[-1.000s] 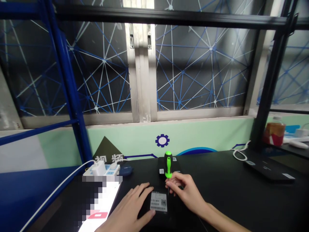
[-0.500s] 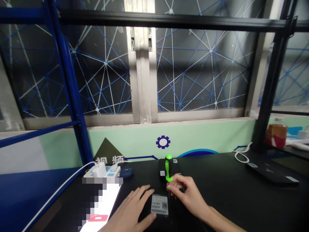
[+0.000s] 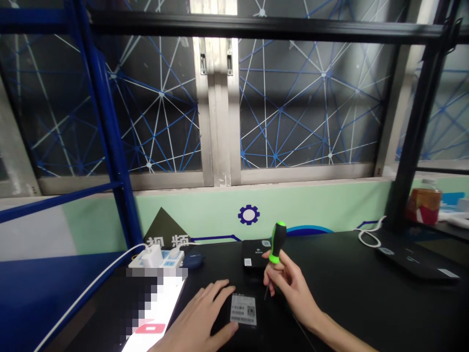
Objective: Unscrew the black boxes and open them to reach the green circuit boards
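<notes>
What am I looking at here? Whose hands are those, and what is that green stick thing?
These are a person's two bare hands, seen from a camera worn on their head, looking forward and down.

The left hand lies flat on a flat black box with a white barcode label. The right hand holds a small screwdriver with a green and black handle, tilted, with its thin metal tip pointing down toward the box.

Everything sits on a black tabletop. Behind the hands is a second small black box. To the left is a white power strip with a white plug and cable. On the far right are another flat black device and an orange bottle. Behind it all is a window with blue and white lines.
</notes>
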`<state>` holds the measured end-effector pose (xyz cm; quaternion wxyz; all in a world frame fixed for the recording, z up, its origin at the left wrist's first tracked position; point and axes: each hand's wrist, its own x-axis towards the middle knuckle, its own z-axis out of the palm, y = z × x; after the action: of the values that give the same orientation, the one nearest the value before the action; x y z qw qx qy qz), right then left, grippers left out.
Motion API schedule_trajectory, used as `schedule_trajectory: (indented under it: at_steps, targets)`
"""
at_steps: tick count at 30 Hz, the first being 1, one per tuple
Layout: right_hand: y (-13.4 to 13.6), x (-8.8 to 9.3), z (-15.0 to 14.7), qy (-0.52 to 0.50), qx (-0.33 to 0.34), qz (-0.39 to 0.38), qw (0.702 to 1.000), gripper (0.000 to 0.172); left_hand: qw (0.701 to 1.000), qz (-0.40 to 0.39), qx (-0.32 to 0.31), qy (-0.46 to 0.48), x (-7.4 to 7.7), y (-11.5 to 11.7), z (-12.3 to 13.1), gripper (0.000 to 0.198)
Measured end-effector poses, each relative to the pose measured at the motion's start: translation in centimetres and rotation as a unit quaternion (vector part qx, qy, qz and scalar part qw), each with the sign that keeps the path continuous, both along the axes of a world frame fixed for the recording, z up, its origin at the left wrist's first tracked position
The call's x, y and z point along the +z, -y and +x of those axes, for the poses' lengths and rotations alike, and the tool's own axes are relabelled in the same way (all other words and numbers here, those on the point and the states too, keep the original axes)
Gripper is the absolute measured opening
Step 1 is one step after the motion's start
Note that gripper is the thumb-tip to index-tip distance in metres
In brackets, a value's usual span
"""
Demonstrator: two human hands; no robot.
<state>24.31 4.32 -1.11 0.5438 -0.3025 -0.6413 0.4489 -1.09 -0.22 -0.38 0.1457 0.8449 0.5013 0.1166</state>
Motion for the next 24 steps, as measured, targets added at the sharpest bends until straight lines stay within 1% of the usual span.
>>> schedule_trajectory:
  at_steps: [3,6,11,15,18,21,23,24]
  targets:
    - [0.0,-0.1,0.1,-0.031,-0.016,-0.027,0.999,0.039,1.000,-0.004,0.000,0.005,0.3,0.2,0.1,0.060]
    - [-0.1,-0.2,0.2,-0.041,-0.033,-0.052,0.997,0.041,1.000,-0.013,0.004,0.000,0.4,0.4,0.1,0.060]
    - [-0.7,0.1,0.5,-0.056,-0.042,-0.074,0.995,0.037,1.000,-0.015,-0.001,0.006,0.3,0.4,-0.1,0.060]
    - [-1.1,0.5,0.5,0.011,-0.079,-0.073,0.994,0.041,1.000,0.003,-0.007,0.022,0.0,0.2,-0.3,0.059]
    - [-1.1,0.7,0.6,0.051,-0.067,-0.078,0.993,0.042,0.999,0.016,-0.009,0.032,0.3,0.3,-0.2,0.055]
    - [-0.9,0.9,0.6,0.084,-0.036,-0.050,0.995,0.034,0.999,0.029,-0.009,0.039,1.0,0.5,0.0,0.049]
    - [-0.8,0.9,0.7,0.130,-0.045,-0.025,0.990,0.031,0.999,0.032,-0.007,0.042,1.3,0.6,0.2,0.046]
    - [-0.7,0.9,0.7,0.161,-0.059,-0.011,0.985,0.032,0.998,0.033,-0.004,0.043,1.3,0.7,0.2,0.046]
